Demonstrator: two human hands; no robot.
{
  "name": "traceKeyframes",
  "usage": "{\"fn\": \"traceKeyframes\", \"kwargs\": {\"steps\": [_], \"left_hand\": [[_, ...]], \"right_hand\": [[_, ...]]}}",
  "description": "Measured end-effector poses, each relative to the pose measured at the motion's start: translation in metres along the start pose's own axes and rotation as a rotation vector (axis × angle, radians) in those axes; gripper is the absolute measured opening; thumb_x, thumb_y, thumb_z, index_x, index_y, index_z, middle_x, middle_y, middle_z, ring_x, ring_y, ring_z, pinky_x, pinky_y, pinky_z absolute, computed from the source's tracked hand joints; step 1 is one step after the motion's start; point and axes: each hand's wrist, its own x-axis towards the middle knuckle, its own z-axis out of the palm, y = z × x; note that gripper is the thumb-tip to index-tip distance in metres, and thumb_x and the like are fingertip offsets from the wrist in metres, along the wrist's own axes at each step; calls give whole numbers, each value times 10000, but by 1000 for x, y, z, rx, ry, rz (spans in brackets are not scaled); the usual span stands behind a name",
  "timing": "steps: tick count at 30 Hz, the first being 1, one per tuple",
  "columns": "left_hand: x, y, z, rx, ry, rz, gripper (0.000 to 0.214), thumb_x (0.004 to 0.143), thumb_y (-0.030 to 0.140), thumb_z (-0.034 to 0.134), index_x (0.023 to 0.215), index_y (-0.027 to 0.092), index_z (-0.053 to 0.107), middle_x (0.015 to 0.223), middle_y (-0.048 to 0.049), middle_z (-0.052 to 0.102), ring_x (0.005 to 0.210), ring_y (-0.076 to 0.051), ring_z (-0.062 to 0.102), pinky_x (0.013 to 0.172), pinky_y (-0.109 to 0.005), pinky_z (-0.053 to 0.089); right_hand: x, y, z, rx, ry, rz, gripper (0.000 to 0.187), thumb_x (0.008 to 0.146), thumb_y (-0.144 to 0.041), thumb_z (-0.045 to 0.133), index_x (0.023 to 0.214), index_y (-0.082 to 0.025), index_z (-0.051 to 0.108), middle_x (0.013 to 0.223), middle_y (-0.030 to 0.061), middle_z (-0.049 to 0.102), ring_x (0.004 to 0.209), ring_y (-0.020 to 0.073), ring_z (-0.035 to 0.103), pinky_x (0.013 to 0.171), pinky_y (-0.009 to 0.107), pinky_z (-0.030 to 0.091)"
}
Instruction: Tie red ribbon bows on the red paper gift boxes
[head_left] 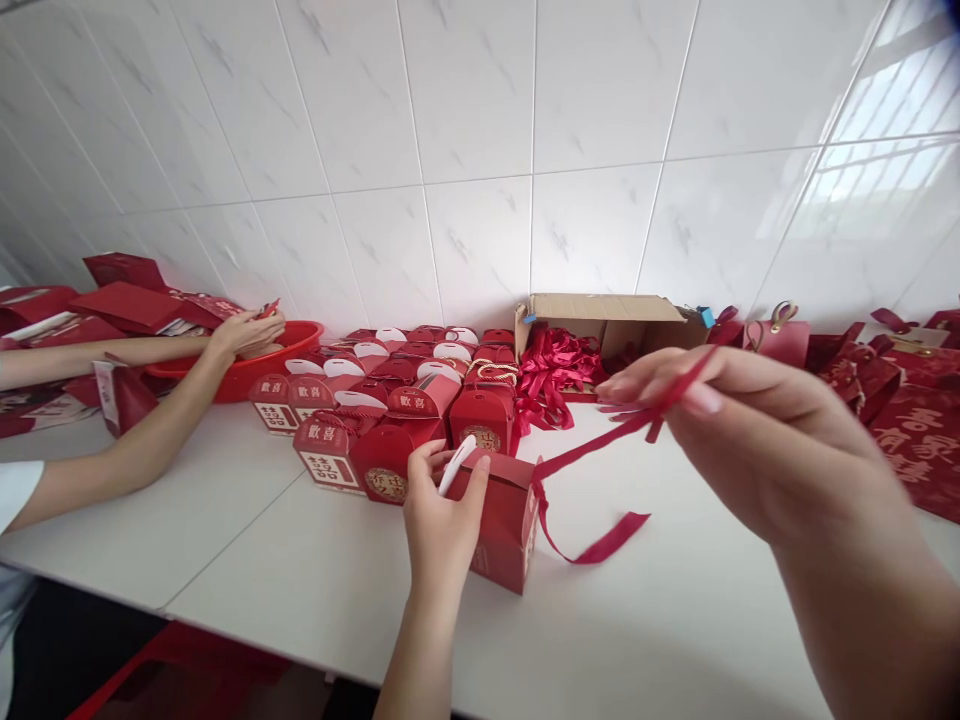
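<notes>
A red gift box (504, 525) stands upright on the white table in front of me. My left hand (442, 525) grips its top, thumb on the near side and fingers round a white tab. Raised to the right, my right hand (750, 430) pinches one end of a dark red ribbon (592, 447) between thumb and forefinger. That ribbon runs taut to the box's upper right edge. Its other end hangs loose and curls on the table beside the box.
Rows of red gift boxes (397, 455) stand beyond my left hand. A cardboard box (607, 310) and a heap of ribbons (559, 365) lie by the wall. At left, a co-worker's hands (251, 330) are over a red basin (247, 375). Red bags (919, 420) stand at right.
</notes>
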Motion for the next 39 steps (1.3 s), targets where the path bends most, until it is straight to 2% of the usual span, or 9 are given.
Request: {"fn": "traceKeyframes", "kwargs": {"steps": [2,4,7,9,12,17,22,29,39], "left_hand": [[1,0,0,-4,-32,-23,437,714,370,712,1079,242,509,1077,-68,635,1000,-240,628,879,-413,493],[1,0,-1,-13,-59,-37,415,713,329,706,1072,238,516,1074,-68,632,992,-234,629,866,-400,500],[1,-2,-1,-33,-83,-43,398,705,308,707,1056,235,535,1069,-67,629,1003,-230,624,857,-384,504],[0,-2,0,-55,-110,-44,389,702,314,713,1045,234,548,1057,-62,635,992,-225,631,846,-374,508],[-2,-2,4,-126,-171,-67,379,696,321,726,1022,224,558,1033,-59,652,948,-218,653,817,-358,519],[-7,-2,10,-226,-215,-99,393,698,314,738,1030,221,548,1040,-61,660,976,-216,655,841,-349,514],[-8,-4,12,-242,-220,-107,382,716,305,719,1046,226,543,1057,-65,663,977,-214,657,857,-359,505],[-8,-2,10,-214,-230,-93,336,706,324,719,994,226,577,1000,-37,670,933,-203,655,812,-326,502],[-10,1,10,-201,-238,-119,328,700,370,731,950,219,582,948,-28,657,900,-202,628,779,-299,471]], "right_hand": [[-1,-7,-5,57,54,-87,115,873,-306,597,830,-286,702,829,15,667,845,197,625,823,343,487],[1,-9,-8,105,89,-102,160,881,-293,559,799,-278,696,799,15,659,822,191,622,818,336,487],[8,1,-8,127,112,31,187,866,-292,538,723,-263,655,734,18,620,768,192,598,787,342,477],[14,17,-3,98,45,196,198,837,-324,572,665,-234,610,697,20,588,735,191,570,755,336,460],[19,44,9,12,-143,442,272,806,-407,618,646,-191,579,686,14,563,693,165,519,707,304,422],[18,65,26,-124,-388,648,305,815,-428,585,663,-167,623,693,3,590,621,121,470,611,257,364],[15,71,29,-183,-431,670,288,793,-402,583,650,-157,632,648,0,565,584,112,423,563,255,325],[13,79,34,-189,-390,692,301,785,-382,565,595,-150,597,581,-25,468,545,91,332,533,254,274],[10,88,39,-123,-272,689,245,748,-366,617,642,-151,666,613,14,590,613,147,517,576,268,386]]}}
